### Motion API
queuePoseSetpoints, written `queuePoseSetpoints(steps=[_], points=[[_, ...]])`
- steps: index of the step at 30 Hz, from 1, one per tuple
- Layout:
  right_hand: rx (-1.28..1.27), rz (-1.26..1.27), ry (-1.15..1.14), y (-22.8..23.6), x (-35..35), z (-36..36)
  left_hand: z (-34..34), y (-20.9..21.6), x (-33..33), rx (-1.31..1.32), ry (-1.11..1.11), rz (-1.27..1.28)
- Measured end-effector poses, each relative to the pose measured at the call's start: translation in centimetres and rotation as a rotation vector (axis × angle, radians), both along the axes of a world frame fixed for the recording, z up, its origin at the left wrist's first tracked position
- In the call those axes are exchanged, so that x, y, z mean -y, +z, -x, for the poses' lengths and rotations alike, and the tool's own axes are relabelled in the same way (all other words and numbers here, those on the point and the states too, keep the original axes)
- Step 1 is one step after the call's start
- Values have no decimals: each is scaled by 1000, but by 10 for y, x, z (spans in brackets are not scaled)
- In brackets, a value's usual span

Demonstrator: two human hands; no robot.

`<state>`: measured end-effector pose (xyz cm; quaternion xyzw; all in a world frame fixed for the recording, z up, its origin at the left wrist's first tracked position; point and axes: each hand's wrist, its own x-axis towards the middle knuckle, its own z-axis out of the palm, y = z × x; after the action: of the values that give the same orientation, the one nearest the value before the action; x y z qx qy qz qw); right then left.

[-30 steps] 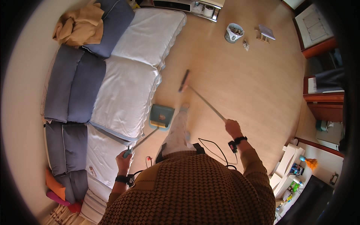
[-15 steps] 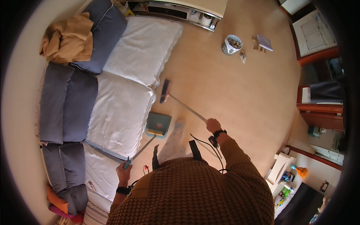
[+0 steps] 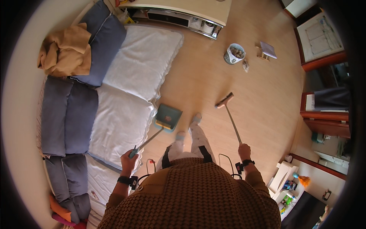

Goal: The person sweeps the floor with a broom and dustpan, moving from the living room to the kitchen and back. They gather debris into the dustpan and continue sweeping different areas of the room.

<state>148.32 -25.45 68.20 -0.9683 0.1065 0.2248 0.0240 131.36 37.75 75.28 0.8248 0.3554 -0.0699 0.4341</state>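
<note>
My right hand is closed around the pole of a broom. The broom's pinkish head with dark bristles is out on the floor ahead and to the right of my feet. My left hand grips the teal handle end of a long-handled dustpan. Its green pan lies beside the white sofa's edge, left of my feet, with a row of yellow teeth along its back. A small pale reddish patch shows in the pan; I cannot tell what it is.
On my left runs a sofa with white covers, grey cushions and a tan blanket. A bin full of refuse stands ahead, next to a small bag and a low stool. A media cabinet is at the far end.
The broom has swung from beside the sofa out to the right, with my right hand moving right and back. The dustpan has shifted slightly right, and one foot has stepped forward.
</note>
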Motion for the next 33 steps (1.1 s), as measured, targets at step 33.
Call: queuePoseSetpoints(steps=[33], points=[[-26,90,91,-61,105,-233,-386,67,93,36,-397,-146]])
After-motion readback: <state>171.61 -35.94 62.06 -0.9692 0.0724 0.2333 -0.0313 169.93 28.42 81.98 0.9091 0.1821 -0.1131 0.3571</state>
